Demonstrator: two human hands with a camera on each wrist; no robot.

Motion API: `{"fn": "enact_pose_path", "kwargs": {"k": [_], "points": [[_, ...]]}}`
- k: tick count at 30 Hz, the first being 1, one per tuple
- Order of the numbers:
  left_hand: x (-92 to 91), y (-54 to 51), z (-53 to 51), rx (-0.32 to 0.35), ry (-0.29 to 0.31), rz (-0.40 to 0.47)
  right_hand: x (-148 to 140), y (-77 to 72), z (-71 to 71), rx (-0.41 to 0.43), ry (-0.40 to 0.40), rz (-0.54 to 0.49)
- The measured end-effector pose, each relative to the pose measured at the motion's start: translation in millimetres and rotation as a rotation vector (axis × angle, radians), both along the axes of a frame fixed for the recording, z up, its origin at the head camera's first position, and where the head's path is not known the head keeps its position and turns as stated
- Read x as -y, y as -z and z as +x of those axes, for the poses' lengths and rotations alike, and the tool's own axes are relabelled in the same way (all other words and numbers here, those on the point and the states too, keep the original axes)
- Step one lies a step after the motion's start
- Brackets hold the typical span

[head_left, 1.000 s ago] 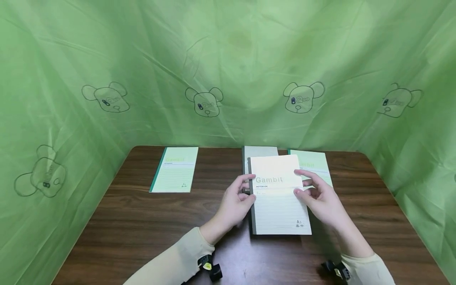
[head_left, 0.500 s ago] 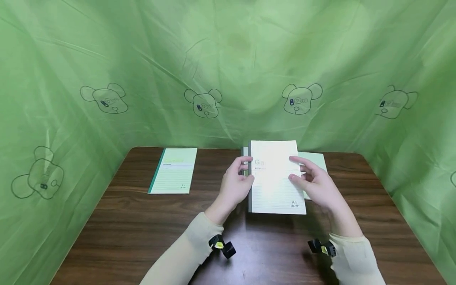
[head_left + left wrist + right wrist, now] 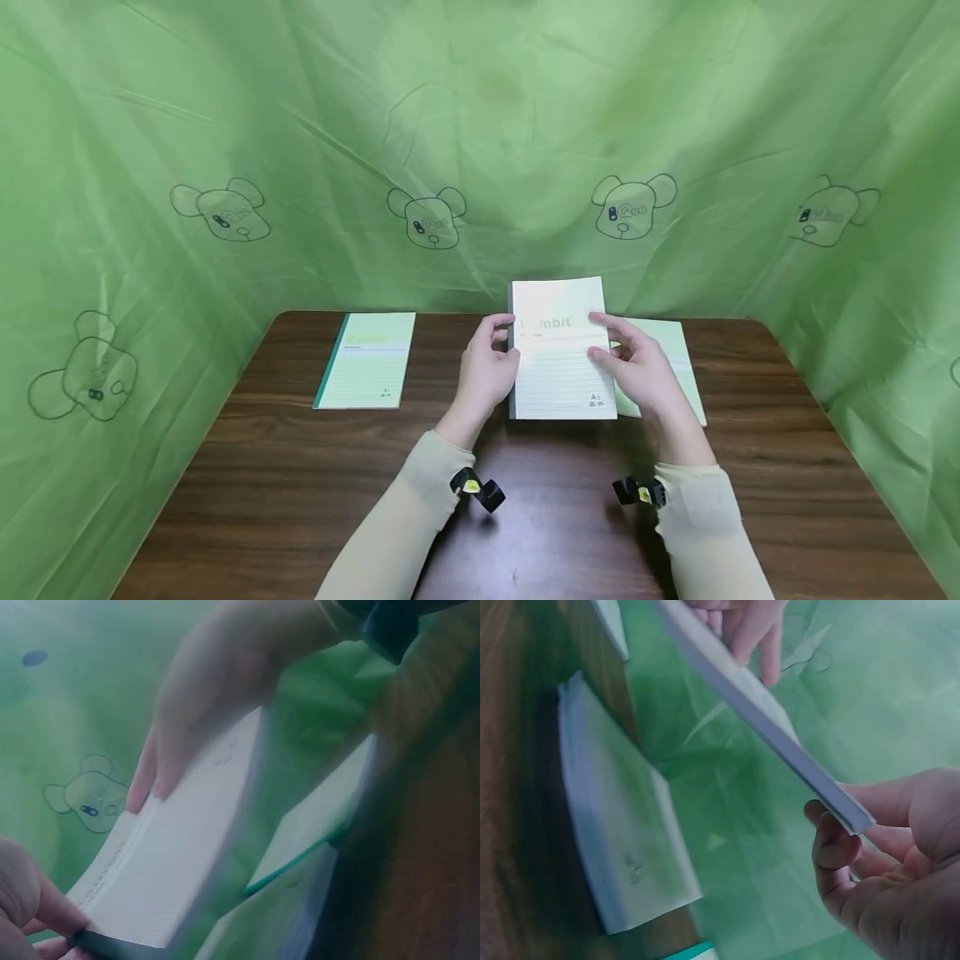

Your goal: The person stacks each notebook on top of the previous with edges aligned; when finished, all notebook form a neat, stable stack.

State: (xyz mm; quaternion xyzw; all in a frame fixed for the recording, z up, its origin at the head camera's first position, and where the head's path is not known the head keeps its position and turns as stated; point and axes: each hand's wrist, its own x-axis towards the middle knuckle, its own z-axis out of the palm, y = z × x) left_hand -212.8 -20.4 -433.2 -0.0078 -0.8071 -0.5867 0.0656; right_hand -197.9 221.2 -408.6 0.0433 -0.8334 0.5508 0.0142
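Dark brown, the bench (image 3: 315, 492) bears a teal-spined notebook (image 3: 365, 361) at its far left. Over its far middle, the left hand (image 3: 486, 375) pinches the grey-spined notebook (image 3: 562, 362) by the spine, the right hand (image 3: 641, 371) by the opposite edge; shifted leftward, it seems better aligned above the lower notebook (image 3: 626, 817). The pale-green notebook (image 3: 672, 340), bench's far right, shows more.

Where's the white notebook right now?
In the head view, the white notebook is just right of centre, held above the table between the left hand and the right hand, with a pale green notebook to its right.
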Motion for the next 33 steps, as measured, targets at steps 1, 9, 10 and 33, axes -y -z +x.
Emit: {"fn": "enact_pose_path", "kwargs": {"k": [1, 9, 10, 33], "points": [[-1.4, 2.9, -0.2, -0.014, -0.014, -0.001, 0.0, 4.6, -1.9, 0.007, 0.007, -0.021], [-9.7, 19.5, -6.4, -0.034, -0.066, 0.053, -2.0, 31.9, -16.2, 0.081, 0.056, -0.131], [-10.0, 21.5, -7.4, -0.031, -0.067, 0.055, -2.3, 34.3, -17.1, 0.087, 0.057, -0.13], [-4.6, 54.5, -21.8, 0.044, 0.076, 0.188, -4.5, 70.7, -32.5, 0.102, 0.093, -0.2]]}}
